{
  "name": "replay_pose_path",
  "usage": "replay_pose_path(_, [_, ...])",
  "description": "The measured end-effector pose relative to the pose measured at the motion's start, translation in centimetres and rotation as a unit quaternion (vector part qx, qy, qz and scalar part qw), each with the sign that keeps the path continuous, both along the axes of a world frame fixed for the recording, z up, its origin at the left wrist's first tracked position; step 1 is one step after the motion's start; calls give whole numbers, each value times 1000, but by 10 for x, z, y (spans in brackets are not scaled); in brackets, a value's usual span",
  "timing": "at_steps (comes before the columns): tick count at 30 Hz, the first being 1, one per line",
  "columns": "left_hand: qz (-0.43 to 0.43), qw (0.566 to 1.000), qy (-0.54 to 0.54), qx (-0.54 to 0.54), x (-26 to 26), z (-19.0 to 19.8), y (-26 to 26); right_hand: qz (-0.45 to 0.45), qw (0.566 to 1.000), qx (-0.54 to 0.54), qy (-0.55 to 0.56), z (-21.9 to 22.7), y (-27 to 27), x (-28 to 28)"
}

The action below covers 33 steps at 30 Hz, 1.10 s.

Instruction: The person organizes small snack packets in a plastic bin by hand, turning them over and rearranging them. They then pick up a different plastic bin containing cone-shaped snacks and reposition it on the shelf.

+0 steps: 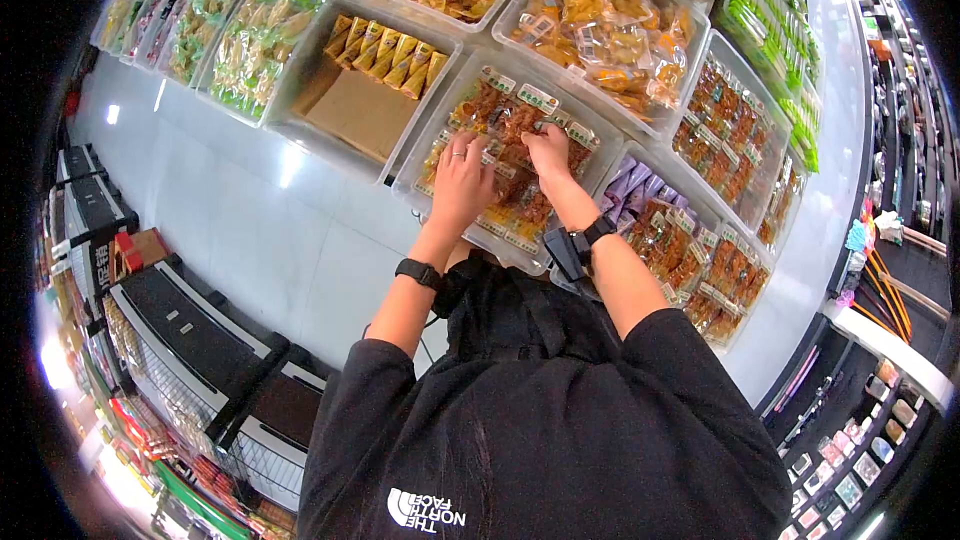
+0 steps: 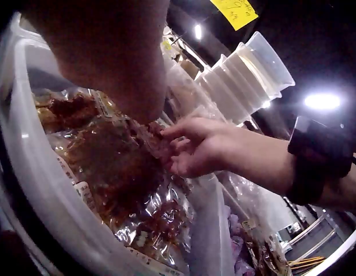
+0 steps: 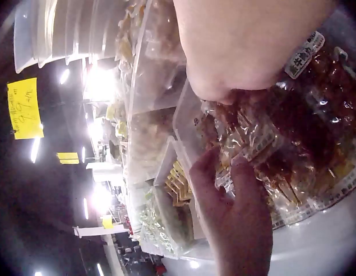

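Clear packets of reddish-brown food (image 1: 530,202) fill a translucent bin (image 1: 408,180) in front of the person. The left hand (image 1: 465,180) is over the bin's left part; in the right wrist view, this hand (image 3: 241,224) pinches the edge of a shiny packet (image 3: 244,129) between thumb and finger. To its right, the right hand (image 1: 548,152) has its fingers curled down onto the packets. In the left wrist view, the right hand's (image 2: 195,148) thumb and fingertips grip a packet's edge, and the left hand (image 2: 109,52) hides part of the packets.
Bins of orange-wrapped packets (image 1: 605,25) stand beyond. Left is a bin with yellow packs (image 1: 385,52) and bare cardboard (image 1: 350,112). Purple packets (image 1: 640,185) and more brown packets (image 1: 735,285) lie right. Stacked bins (image 2: 241,75) and a yellow sign (image 2: 235,12) are above.
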State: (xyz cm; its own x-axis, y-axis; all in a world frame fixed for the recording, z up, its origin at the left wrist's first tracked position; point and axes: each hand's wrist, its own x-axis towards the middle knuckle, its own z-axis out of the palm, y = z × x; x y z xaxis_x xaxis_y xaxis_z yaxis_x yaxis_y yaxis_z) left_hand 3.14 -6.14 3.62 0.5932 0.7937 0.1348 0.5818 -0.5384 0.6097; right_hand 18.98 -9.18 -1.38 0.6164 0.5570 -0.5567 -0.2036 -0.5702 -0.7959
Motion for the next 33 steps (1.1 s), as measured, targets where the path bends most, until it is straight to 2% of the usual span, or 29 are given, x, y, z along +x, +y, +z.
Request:
replay_pose_path(2, [-3,1000,11,3,0,0,4,-15,996,56,-74,-26,0,0])
replay_pose_path(5, [-6,1000,3,7,-2,-9,9,4,992,46,-114,-68,6,6])
replay_pose_path(8, [-21,999,26,5,-5,-11,12,21,993,9,-118,-76,11,9])
replay_pose_path(9, [-22,999,26,4,-6,-10,13,20,993,8,-118,-72,12,7])
replay_pose_path(11, [-36,997,72,12,-8,-8,13,22,980,-16,-198,-50,14,0])
replay_pose_path(14, [-53,995,79,24,-10,-10,14,45,964,-36,-259,-8,13,-6])
replay_pose_path(15, [-57,995,79,24,-11,-11,14,42,964,-37,-258,-4,13,-6])
replay_pose_path(17, [-67,993,88,45,-11,-12,14,132,949,-52,-283,5,12,-4])
replay_pose_path(21, [-80,990,102,49,-15,-16,14,135,943,-114,-284,38,13,-10])
replay_pose_path(24, [-80,990,96,65,-14,-19,14,137,946,-101,-275,38,7,-10])
replay_pose_path(26, [-78,989,99,73,-13,-18,14,129,927,-71,-343,29,1,-8])
replay_pose_path(27, [-82,989,99,74,-13,-18,13,125,928,-72,-343,30,-2,-6])
replay_pose_path(30, [-88,987,102,91,-12,-16,13,119,945,-44,-301,36,-20,7])
replay_pose_path(32, [-79,984,137,86,-12,-13,11,111,963,25,-243,42,-46,16])
replay_pose_path(33, [-83,983,127,99,-12,-18,11,102,963,22,-247,46,-62,20])
